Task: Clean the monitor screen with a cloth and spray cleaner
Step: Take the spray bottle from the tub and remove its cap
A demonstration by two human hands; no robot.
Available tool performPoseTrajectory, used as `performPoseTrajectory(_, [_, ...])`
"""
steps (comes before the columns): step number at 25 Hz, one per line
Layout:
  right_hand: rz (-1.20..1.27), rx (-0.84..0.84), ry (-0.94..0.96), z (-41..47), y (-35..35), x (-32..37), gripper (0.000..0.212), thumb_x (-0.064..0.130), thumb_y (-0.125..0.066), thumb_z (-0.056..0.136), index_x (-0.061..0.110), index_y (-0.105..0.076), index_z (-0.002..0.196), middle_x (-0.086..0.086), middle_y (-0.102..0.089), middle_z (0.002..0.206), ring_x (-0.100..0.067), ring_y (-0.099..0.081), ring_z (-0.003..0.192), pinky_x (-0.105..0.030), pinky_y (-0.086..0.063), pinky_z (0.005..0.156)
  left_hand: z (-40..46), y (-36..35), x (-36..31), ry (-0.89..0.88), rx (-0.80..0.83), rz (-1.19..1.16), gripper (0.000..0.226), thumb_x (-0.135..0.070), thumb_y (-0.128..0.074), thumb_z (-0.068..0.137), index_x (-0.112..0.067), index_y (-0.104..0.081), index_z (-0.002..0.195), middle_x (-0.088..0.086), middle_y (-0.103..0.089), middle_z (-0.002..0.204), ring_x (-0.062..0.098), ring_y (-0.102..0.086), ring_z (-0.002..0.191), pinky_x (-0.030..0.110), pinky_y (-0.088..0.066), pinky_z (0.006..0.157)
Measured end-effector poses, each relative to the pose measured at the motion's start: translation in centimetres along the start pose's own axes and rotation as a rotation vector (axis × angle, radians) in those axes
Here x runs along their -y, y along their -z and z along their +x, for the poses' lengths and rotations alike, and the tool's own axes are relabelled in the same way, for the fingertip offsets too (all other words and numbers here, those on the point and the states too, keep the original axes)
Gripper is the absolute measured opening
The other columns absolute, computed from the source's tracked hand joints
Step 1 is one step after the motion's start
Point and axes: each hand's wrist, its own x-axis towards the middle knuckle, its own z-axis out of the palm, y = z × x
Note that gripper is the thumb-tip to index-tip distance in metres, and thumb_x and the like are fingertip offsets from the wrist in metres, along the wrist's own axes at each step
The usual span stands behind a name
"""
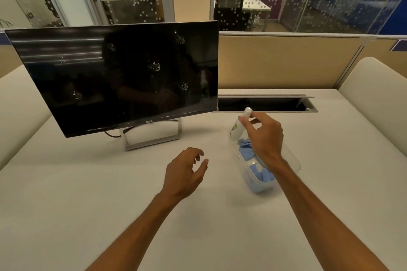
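Note:
A black monitor point(114, 77) stands on a silver stand at the left of the white desk, its dark screen dotted with several wet spray patches. Right of it a clear plastic container point(259, 182) holds a blue cloth point(246, 145). My right hand point(262, 136) is over the container's far end and pinches a white spray bottle point(241, 123), which leans with its cap up. My left hand point(187, 171) hovers above the desk in front of the monitor stand, fingers loosely curled, holding nothing.
An open cable slot point(264, 104) runs along the desk's back edge behind the bottle. A beige partition point(286, 61) rises beyond it. Cream side panels point(374, 99) flank the white desk point(110, 193). A cable point(112, 134) trails from the monitor stand point(152, 138).

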Motion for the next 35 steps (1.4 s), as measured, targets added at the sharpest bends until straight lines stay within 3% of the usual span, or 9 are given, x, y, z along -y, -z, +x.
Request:
performPoseTrajectory(6, [0.109, 0.211, 0.039, -3.7, 0.1, 4.3, 0.033, 0.037, -0.068, 0.084, 0.013, -0.071, 0.107, -0.002, -0.072, 0.103, -0.008, -0.06, 0.078, -0.012, -0.047, 0.066, 0.8, 1.7, -2.4, -0.045, 0.087, -0.076, 0.063, -0.063, -0.04, 0.086, -0.024, -0.044, 0.136, -0.002, -0.058, 0.124, 0.011, -0.057, 0.103, 0.022, -0.048, 0.081])
performPoseTrajectory(11, [0.293, 0.361, 0.006, -6.4, -0.2, 5.7, 0.031, 0.035, -0.067, 0.085, 0.016, -0.07, 0.109, 0.005, -0.071, 0.101, -0.005, -0.065, 0.086, -0.008, -0.051, 0.07, -0.5, 2.8, -2.4, -0.076, 0.088, -0.28, 0.062, -0.055, -0.047, 0.088, -0.026, -0.038, 0.143, -0.003, -0.052, 0.141, 0.011, -0.054, 0.116, 0.026, -0.049, 0.095])
performPoseTrajectory(15, [0.312, 0.43, 0.005, -7.4, -0.4, 6.4, 0.029, 0.038, -0.066, 0.084, 0.017, -0.072, 0.104, 0.008, -0.069, 0.094, -0.005, -0.065, 0.082, -0.015, -0.054, 0.075, -1.6, 3.6, -2.8, -0.073, 0.038, -0.386, 0.046, -0.038, -0.049, 0.092, -0.027, -0.042, 0.136, -0.011, -0.053, 0.128, 0.006, -0.055, 0.108, 0.004, -0.043, 0.088])
performPoseTrajectory(18, [0.152, 0.386, 0.162, -7.1, -0.6, 6.7, 0.03, 0.046, -0.062, 0.086, 0.017, -0.07, 0.089, 0.008, -0.065, 0.08, -0.004, -0.059, 0.067, -0.008, -0.046, 0.063, -2.3, 3.5, -2.1, -0.088, 0.044, -0.365, 0.043, -0.034, -0.045, 0.097, -0.021, -0.044, 0.137, -0.001, -0.058, 0.129, 0.011, -0.058, 0.111, 0.021, -0.05, 0.096])
performPoseTrajectory(21, [0.026, 0.481, 0.208, -6.7, -1.2, 6.9, 0.037, 0.052, -0.049, 0.087, 0.017, -0.061, 0.08, 0.003, -0.059, 0.072, -0.01, -0.051, 0.058, -0.013, -0.041, 0.058, -2.5, 3.2, -1.4, -0.036, 0.087, -0.329, 0.05, -0.041, -0.036, 0.096, -0.016, -0.043, 0.139, 0.005, -0.058, 0.13, 0.016, -0.059, 0.112, 0.038, -0.051, 0.098])
performPoseTrajectory(25, [0.034, 0.522, 0.166, -7.0, -2.5, 7.5, 0.046, 0.057, -0.036, 0.085, 0.017, -0.055, 0.071, 0.001, -0.054, 0.066, -0.011, -0.049, 0.056, -0.014, -0.04, 0.058, -2.6, 3.7, -1.7, -0.044, 0.086, -0.363, 0.053, -0.042, -0.034, 0.095, -0.015, -0.04, 0.14, 0.004, -0.056, 0.134, 0.013, -0.057, 0.117, 0.025, -0.047, 0.102])
performPoseTrajectory(28, [0.174, 0.492, 0.122, -7.3, -3.4, 7.4, 0.045, 0.053, -0.04, 0.086, 0.016, -0.055, 0.064, 0.003, -0.051, 0.058, -0.012, -0.049, 0.053, -0.015, -0.041, 0.056, -2.6, 4.0, -1.5, -0.045, 0.092, -0.386, 0.053, -0.043, -0.035, 0.095, -0.015, -0.041, 0.14, 0.001, -0.058, 0.132, 0.012, -0.058, 0.116, 0.022, -0.047, 0.101])
performPoseTrajectory(33, [0.335, 0.592, 0.068, -6.8, -3.5, 6.7, 0.041, 0.028, -0.047, 0.098, 0.017, -0.05, 0.058, 0.005, -0.043, 0.053, -0.008, -0.043, 0.051, -0.012, -0.035, 0.05, -2.8, 5.1, -1.7, -0.051, 0.162, -0.379, 0.039, -0.032, -0.04, 0.099, -0.014, -0.046, 0.133, -0.01, -0.058, 0.092, -0.007, -0.058, 0.078, 0.008, -0.046, 0.072])
performPoseTrajectory(35, [0.345, 0.583, 0.068, -6.3, -3.2, 6.5, 0.042, 0.02, -0.044, 0.1, 0.021, -0.048, 0.058, 0.004, -0.042, 0.052, -0.008, -0.042, 0.05, -0.013, -0.034, 0.049, -2.6, 5.3, -1.9, -0.064, 0.19, -0.369, 0.041, -0.036, -0.039, 0.097, -0.02, -0.045, 0.134, -0.021, -0.054, 0.088, -0.007, -0.057, 0.078, 0.009, -0.046, 0.069])
